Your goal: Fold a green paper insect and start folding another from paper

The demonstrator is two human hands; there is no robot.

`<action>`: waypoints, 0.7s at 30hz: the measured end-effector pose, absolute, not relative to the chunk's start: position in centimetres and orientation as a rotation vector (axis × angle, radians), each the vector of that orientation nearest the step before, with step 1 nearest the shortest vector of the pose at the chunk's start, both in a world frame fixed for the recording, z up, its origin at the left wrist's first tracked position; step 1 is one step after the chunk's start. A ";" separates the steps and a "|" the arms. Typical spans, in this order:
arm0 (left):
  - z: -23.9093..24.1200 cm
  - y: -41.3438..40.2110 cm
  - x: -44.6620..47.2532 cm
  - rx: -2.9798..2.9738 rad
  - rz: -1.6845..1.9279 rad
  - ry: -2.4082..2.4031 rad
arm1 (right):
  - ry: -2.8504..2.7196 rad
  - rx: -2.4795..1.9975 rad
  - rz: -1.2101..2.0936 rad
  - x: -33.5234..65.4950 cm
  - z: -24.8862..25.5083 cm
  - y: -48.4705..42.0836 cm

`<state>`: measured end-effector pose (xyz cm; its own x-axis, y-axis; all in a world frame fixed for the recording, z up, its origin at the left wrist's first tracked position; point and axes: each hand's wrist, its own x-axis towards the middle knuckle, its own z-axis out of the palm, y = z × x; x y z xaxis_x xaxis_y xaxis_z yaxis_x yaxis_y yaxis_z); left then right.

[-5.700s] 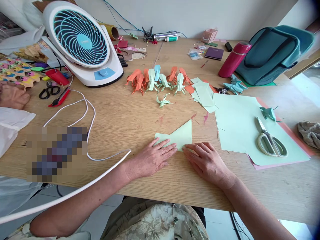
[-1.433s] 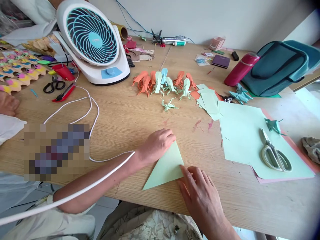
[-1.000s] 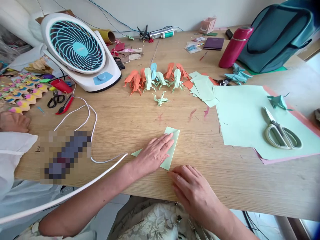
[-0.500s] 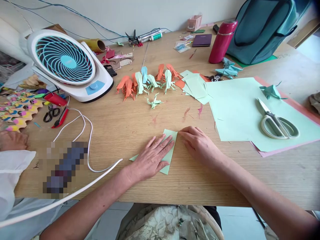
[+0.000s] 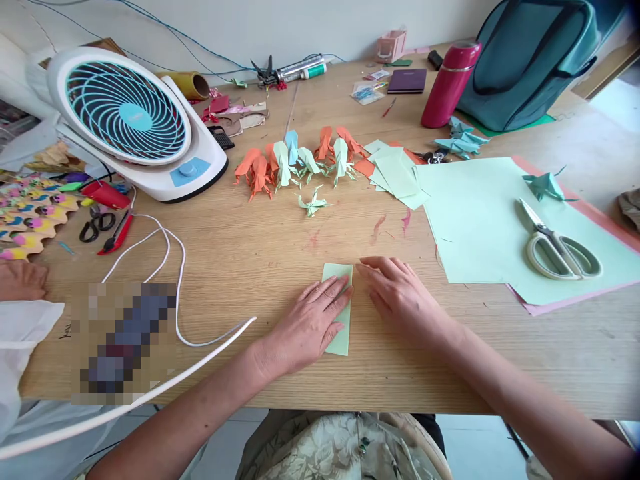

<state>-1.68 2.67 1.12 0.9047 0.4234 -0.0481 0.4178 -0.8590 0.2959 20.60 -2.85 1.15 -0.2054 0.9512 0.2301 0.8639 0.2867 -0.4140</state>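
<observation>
Grn paper (image 5: 341, 341) flat under L hand (image 5: 313, 327)

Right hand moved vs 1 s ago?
Yes: the right hand is now farther from the near table edge, closer to the paper figures.

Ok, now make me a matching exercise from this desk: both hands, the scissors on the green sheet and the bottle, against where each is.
1. left hand
2. right hand
3. pale-handled scissors
4. magenta bottle

A. lying on the large green sheet
B. just off the right edge of the narrow green paper
C. beside the teal bag
D. flat on the narrow green paper

Pairs: 1-D, 2-B, 3-A, 4-C
</observation>
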 end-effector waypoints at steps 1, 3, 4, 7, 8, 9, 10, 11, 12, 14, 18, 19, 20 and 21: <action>1.2 3.0 -1.7 2.742 0.056 0.614 | -2.110 -1.629 0.251 19.7 1.5 -3.9; 1.4 3.9 -1.8 2.696 0.111 0.591 | -2.093 -1.608 0.242 17.5 1.8 -6.2; 1.4 4.4 -1.8 2.679 0.139 0.587 | -2.100 -1.576 0.246 16.2 1.7 -7.3; 1.3 5.5 -1.8 2.695 0.174 0.561 | -2.180 -1.499 0.155 12.9 0.8 -9.2; 1.2 5.7 -1.8 2.720 0.174 0.553 | -2.148 -1.525 0.088 12.1 0.3 -9.4; 1.1 5.8 -1.8 2.750 0.174 0.552 | -2.119 -1.551 0.035 11.5 -0.1 -9.4; 0.9 5.8 -1.7 2.785 0.174 0.557 | -2.102 -1.565 0.001 11.1 -0.4 -9.4; 0.8 5.7 -1.7 2.820 0.175 0.569 | -2.085 -1.579 -0.023 11.0 -0.7 -9.3; 0.7 5.6 -1.7 2.851 0.176 0.583 | -2.083 -1.586 -0.033 10.9 -0.8 -9.2; 0.5 5.4 -1.8 2.897 0.179 0.595 | -2.095 -1.597 -0.036 11.1 -0.9 -9.2; 0.4 5.3 -2.1 2.910 0.169 0.569 | -2.104 -1.617 -0.041 11.6 -0.9 -9.7; 0.4 5.4 -2.1 2.904 0.172 0.567 | -2.094 -1.620 -0.045 11.6 -0.9 -9.9; 0.5 5.4 -2.1 2.897 0.179 0.572 | -2.085 -1.622 -0.047 11.6 -1.0 -9.9; 0.6 5.5 -2.1 2.891 0.187 0.580 | -2.077 -1.622 -0.047 11.7 -1.0 -10.0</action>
